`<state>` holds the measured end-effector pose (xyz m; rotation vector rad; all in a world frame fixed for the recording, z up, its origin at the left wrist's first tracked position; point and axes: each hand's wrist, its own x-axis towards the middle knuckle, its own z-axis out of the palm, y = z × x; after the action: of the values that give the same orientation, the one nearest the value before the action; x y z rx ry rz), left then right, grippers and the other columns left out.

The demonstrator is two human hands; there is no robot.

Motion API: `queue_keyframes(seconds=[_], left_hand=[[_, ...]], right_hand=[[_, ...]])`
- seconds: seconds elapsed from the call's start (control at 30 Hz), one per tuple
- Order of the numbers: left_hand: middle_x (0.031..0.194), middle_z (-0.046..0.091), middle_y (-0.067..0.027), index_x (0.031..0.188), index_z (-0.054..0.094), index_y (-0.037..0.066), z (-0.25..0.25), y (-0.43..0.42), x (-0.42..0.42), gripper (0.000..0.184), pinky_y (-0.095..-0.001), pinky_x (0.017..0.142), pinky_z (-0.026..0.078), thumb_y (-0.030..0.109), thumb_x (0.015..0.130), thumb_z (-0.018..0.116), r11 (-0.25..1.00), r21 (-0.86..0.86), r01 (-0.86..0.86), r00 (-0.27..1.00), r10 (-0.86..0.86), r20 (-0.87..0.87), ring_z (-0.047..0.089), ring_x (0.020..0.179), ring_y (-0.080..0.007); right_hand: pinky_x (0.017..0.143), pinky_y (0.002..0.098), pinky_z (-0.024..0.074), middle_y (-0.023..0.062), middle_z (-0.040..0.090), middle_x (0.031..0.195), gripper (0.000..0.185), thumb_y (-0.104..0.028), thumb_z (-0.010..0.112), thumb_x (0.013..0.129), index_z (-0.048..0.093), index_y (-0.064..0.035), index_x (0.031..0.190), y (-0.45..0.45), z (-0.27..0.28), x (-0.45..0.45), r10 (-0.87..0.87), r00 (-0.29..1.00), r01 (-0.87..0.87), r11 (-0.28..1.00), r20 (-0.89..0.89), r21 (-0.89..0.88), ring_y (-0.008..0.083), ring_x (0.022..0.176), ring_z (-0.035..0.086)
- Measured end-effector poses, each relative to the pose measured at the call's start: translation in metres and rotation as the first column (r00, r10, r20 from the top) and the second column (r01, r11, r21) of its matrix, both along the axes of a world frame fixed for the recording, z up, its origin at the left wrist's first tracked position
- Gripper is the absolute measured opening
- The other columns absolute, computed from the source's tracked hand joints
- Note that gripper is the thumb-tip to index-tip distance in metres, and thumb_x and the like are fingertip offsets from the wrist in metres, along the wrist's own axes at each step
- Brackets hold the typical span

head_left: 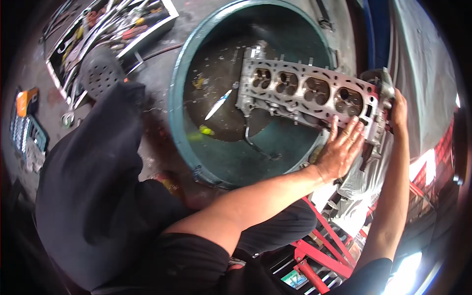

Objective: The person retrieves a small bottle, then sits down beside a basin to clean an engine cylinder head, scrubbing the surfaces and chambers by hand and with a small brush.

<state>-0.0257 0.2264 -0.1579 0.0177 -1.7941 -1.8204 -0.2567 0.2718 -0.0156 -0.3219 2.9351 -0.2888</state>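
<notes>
A bare metal cylinder head [301,89] lies across the right side of a round green tub [175,101], its combustion chambers facing up. My left hand [341,152] rests on the near edge of its right end, fingers stretched out and apart. Around the far right end curls my right hand [399,110], with its fingertips partly hidden behind the metal. Dark, murky liquid [223,125] stands in the tub. A slim white and blue object [218,104] and a bright yellow-green piece [206,130] are in it, left of the cylinder head.
A metal tray [169,12] full of wrenches and other hand tools lies at the upper left, beside my shoe [102,71]. Farther left is a blue tool case [32,132]. Red metal bars [322,255] stand near my legs. A grey cover [425,73] hangs at the right.
</notes>
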Motion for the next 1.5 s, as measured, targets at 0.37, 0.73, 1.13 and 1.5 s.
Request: queue_keyframes(seconds=[0.37, 0.73, 1.13, 1.5], left_hand=[[0.148, 0.038, -0.0165, 0.132, 0.050, -0.002, 0.001, -0.024, -0.014, 0.046, -0.0692, 0.110, 0.009, 0.013, 0.089, 0.051, 0.996, -0.088, -0.001, 0.999, -0.002, -0.037, 0.024, 0.143, -0.0348], [0.138, 0.050, -0.0133, 0.123, 0.058, -0.001, 0.003, -0.053, -0.031, 0.036, -0.0694, 0.109, 0.008, 0.007, 0.088, 0.053, 0.994, -0.084, -0.074, 0.997, 0.071, -0.041, 0.029, 0.141, -0.0310], [0.136, 0.050, -0.0234, 0.120, 0.057, -0.001, -0.036, -0.068, -0.079, 0.034, -0.0609, 0.113, 0.017, 0.005, 0.089, 0.045, 0.982, 0.041, -0.185, 0.977, 0.179, 0.112, 0.037, 0.136, -0.0352], [0.145, 0.045, -0.0116, 0.133, 0.053, 0.007, -0.131, -0.080, -0.043, 0.053, -0.0640, 0.112, 0.014, -0.001, 0.081, 0.053, 0.982, -0.103, -0.161, 0.932, 0.186, 0.312, 0.031, 0.141, -0.0314]], right_hand=[[0.068, 0.0352, 0.0408, 0.0130, 0.054, 0.072, 0.041, -0.034, 0.042, 0.088, 0.055, 0.0043, 0.082, -0.023, 0.003, 0.017, -0.047, 0.996, 0.053, 0.995, -0.075, 0.088, 0.0189, 0.069, 0.048], [0.067, 0.0336, 0.0416, 0.0091, 0.055, 0.072, 0.039, -0.034, 0.043, 0.088, 0.056, 0.0021, 0.082, -0.041, 0.008, 0.033, -0.107, 0.993, 0.109, 0.993, -0.039, 0.054, 0.0170, 0.069, 0.050], [0.064, 0.0326, 0.0377, 0.0049, 0.050, 0.068, 0.038, -0.033, 0.043, 0.091, 0.051, -0.0006, 0.075, -0.031, 0.006, 0.017, -0.058, 0.997, 0.060, 0.998, -0.058, 0.026, 0.0136, 0.066, 0.042], [0.074, 0.0289, 0.0447, 0.0067, 0.064, 0.088, 0.046, -0.039, 0.043, 0.095, 0.065, 0.0004, 0.099, -0.008, 0.006, 0.000, -0.046, 0.999, 0.045, 0.999, 0.006, 0.029, 0.0141, 0.078, 0.056]])
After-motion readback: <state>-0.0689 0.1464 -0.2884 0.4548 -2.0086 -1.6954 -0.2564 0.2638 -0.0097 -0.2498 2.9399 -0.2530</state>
